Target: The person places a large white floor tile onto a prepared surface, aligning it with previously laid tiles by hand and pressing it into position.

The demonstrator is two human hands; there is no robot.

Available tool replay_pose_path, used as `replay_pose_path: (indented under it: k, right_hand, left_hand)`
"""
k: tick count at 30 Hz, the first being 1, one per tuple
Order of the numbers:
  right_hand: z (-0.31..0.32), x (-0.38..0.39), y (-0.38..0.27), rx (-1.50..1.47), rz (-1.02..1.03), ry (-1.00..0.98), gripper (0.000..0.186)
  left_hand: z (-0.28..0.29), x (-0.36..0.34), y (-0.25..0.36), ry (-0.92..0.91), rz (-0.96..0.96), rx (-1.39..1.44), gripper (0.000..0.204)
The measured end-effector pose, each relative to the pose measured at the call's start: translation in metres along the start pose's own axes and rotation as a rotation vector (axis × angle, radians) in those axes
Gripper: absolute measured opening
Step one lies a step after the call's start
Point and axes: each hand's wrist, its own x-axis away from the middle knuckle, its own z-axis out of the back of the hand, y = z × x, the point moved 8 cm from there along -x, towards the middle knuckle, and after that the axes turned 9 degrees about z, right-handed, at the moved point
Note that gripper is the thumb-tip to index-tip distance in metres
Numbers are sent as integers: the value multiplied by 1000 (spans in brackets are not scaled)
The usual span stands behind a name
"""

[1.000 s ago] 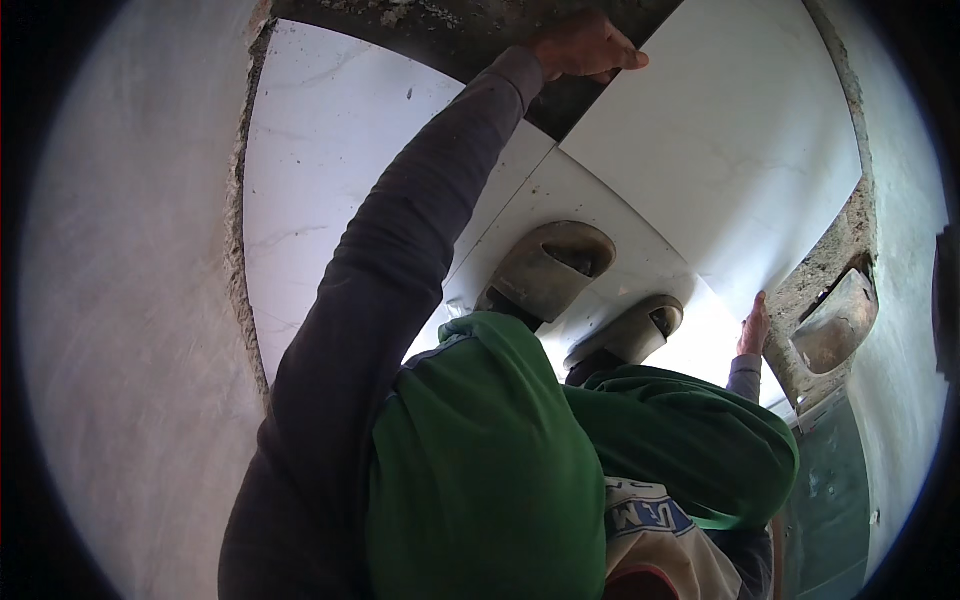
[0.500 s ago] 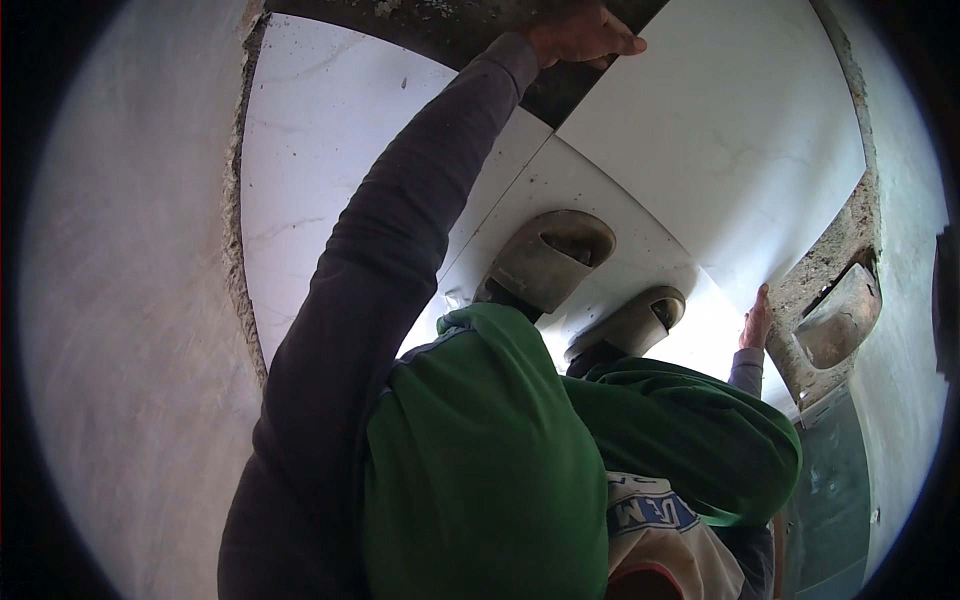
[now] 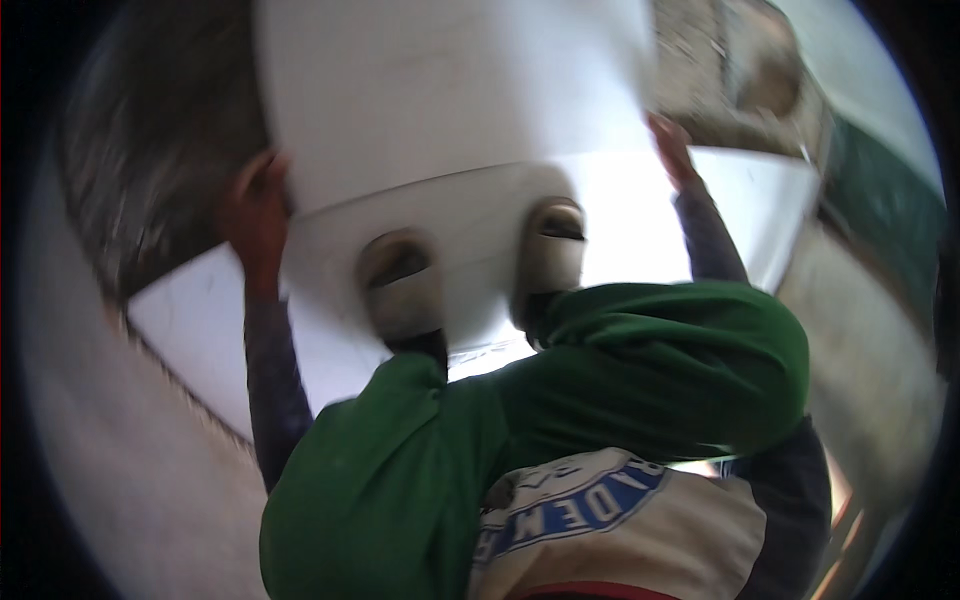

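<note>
A large white floor tile [image 3: 460, 90] lies ahead of my feet, its near edge meeting the laid white tiles [image 3: 450, 225] I squat on. My left hand [image 3: 260, 210] grips this tile at its near left corner, thumb and fingers closed on the edge, somewhat blurred. On the opposite side my right hand [image 3: 675, 150] holds the right edge close to the near corner; its fingertips curl partly out of sight. Between my hands, my two slippers [image 3: 402, 285] rest on the laid tiles just behind the seam.
Dark wet-looking bed [image 3: 165, 130] borders the tile on the left. Rough grey screed [image 3: 690, 60] lies on the right, with a worn tan curved object [image 3: 765, 60] on it. Pale walls [image 3: 60, 330] rise at both sides; a dark green panel [image 3: 885, 200] stands at the right.
My view has turned toward the right, so the tile now lies straight ahead. My left hand, previously at the far corner, appears lower and nearer; both hands remain at the tile's edges.
</note>
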Motion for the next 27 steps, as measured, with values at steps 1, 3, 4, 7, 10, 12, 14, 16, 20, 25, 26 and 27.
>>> replay_pose_path:
  k: [1,3,4,7,10,12,14,16,20,25,26,27]
  right_hand:
    - [1,2,8,-28,-82,-20,67]
    - [16,4,6,77,-49,91,61]
    - [25,9,10,128,-122,176,56]
    - [48,28,-1,139,-19,413,35]
    - [54,61,8,78,-34,585,31]
    - [45,82,15,26,-16,646,25]
    - [26,95,23,16,-99,605,23]
    - [19,106,18,-8,-31,677,23]
    - [9,109,10,-13,-19,645,25]
    - [16,106,5,-40,4,687,25]
    - [15,106,7,-43,-3,682,26]
    - [13,106,8,-52,7,676,26]
  left_hand:
    - [3,12,7,62,-37,-112,39]
    - [3,37,12,87,-6,-235,37]
    - [2,46,13,100,9,-227,39]
    - [-2,63,21,137,4,-252,43]
    - [-10,73,23,144,17,-321,51]
    - [-13,81,23,145,17,-382,54]
    - [-16,84,20,125,51,-450,55]
    - [-17,88,19,131,49,-496,54]
    - [-22,91,21,73,54,-633,47]
    - [-21,95,23,111,62,-523,43]
    - [-19,96,17,116,83,-470,41]
    - [-18,96,9,117,94,-516,41]
